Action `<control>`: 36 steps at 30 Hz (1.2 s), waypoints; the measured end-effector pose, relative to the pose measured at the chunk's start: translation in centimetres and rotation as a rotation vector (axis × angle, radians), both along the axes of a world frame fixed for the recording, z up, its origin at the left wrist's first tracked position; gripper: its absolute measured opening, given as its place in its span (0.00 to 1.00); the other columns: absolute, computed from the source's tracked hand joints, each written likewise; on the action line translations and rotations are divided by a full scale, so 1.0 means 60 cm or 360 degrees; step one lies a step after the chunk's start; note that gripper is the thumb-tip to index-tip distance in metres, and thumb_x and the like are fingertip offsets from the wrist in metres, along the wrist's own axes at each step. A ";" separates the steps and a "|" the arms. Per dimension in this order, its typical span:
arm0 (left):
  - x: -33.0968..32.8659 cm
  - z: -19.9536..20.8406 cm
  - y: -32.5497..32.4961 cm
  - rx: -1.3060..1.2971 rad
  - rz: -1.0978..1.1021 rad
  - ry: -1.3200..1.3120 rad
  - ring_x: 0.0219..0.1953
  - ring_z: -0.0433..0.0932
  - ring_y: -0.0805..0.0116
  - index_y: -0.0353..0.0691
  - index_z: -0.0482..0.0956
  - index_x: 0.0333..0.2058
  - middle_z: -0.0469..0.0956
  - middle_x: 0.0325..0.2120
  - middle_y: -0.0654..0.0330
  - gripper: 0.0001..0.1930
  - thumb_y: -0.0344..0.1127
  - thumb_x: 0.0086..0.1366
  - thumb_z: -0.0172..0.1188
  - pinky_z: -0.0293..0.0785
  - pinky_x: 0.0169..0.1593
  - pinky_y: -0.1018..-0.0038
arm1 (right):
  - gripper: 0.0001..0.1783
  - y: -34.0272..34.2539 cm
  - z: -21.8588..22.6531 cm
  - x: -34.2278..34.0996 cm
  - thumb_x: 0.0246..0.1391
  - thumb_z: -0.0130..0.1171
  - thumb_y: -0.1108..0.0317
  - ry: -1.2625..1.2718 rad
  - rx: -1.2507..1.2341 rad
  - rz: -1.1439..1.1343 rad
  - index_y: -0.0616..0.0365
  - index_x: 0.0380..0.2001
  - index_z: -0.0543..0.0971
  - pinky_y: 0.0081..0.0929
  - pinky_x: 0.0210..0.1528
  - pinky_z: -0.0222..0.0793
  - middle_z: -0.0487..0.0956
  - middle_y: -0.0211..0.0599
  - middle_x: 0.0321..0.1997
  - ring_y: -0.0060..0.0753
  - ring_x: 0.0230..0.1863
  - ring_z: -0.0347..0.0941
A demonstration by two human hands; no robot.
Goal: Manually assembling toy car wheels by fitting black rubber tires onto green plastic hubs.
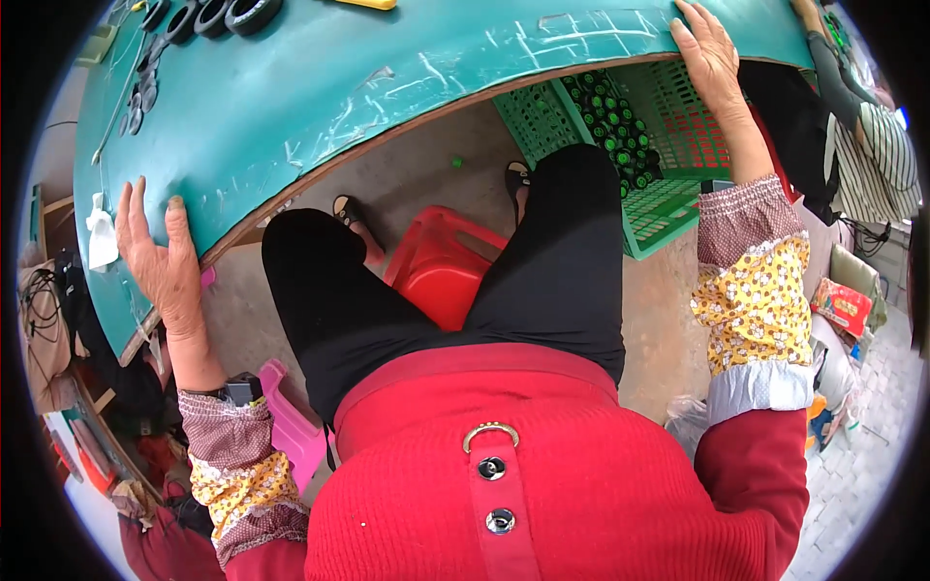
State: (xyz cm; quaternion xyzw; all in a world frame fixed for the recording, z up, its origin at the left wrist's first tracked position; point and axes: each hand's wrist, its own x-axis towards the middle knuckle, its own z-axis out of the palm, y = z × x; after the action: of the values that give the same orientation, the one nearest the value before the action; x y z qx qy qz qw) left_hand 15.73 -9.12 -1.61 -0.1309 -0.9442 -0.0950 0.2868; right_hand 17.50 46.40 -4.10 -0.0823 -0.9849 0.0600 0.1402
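My left hand rests at the left front edge of a green-topped table, fingers spread and nothing in them. Beside its fingertips is a small white object whose kind I cannot make out. Across the table, my right hand lies over the front edge with its fingers stretched out on the top, holding nothing. Several black rings sit at the far left of the table. Nearer my left hand lies a row of smaller black parts. A yellow object is cut off by the upper border.
Below my right hand stands a green plastic crate holding small black-and-green round parts. A red stool is between my legs, a pink stool to the left. At right, another person's striped garment shows.
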 end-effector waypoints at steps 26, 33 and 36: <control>0.057 -0.166 0.303 -0.0009 -0.1522 -0.1248 0.42 0.69 0.50 0.34 0.71 0.38 0.68 0.42 0.47 0.17 0.30 0.47 0.59 0.66 0.45 0.64 | 0.26 -0.024 -0.006 -0.005 0.51 0.41 0.51 0.0367 -0.0012 0.0020 0.55 0.49 0.67 0.45 0.58 0.41 0.61 0.50 0.55 0.53 0.57 0.51; -0.058 -0.371 0.348 -0.0307 -0.1012 -0.1931 0.42 0.71 0.53 0.34 0.73 0.39 0.73 0.38 0.48 0.18 0.39 0.51 0.56 0.68 0.44 0.67 | 0.32 0.047 -0.056 0.098 0.52 0.47 0.50 0.0973 -0.0155 -0.0185 0.63 0.52 0.61 0.37 0.61 0.43 0.57 0.54 0.57 0.52 0.60 0.49; -0.075 -0.480 0.413 -0.0143 -0.0839 -0.2202 0.41 0.73 0.56 0.35 0.74 0.39 0.75 0.35 0.50 0.19 0.41 0.51 0.56 0.69 0.44 0.69 | 0.29 0.170 -0.129 0.331 0.48 0.52 0.55 0.0474 -0.0110 -0.0772 0.62 0.50 0.65 0.38 0.52 0.57 0.66 0.53 0.50 0.49 0.52 0.62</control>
State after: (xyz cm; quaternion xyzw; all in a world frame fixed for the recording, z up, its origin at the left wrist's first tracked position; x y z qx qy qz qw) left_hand 11.20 15.68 -30.44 -0.2750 -0.8495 -0.1828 -0.4115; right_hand 37.35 56.60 -11.86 -0.3105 -0.9023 0.0695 0.2908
